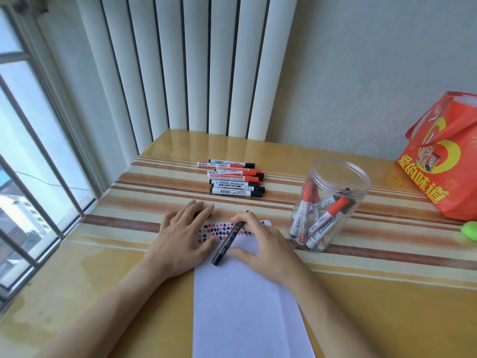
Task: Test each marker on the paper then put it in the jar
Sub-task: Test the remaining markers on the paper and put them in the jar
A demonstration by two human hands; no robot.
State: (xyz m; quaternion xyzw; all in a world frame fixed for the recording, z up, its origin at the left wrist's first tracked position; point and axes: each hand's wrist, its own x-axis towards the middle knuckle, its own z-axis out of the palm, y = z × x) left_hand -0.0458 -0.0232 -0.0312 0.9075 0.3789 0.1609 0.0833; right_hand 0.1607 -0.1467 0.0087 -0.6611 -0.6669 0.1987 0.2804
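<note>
Glossy yellow table [361,319] with brown stripes, red printed bag [444,161] at right edge, green object [470,229] beside it, white vertical blinds [185,63], barred window [28,156] at left.

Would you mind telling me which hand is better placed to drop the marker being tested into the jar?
The right hand. It already holds the black marker at the paper, and the jar stands on its side of the table. The left hand lies flat, holding the paper down.

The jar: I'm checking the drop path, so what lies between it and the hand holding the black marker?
In the head view, only bare striped table separates the right hand, gripping the black marker, from the jar.
</note>
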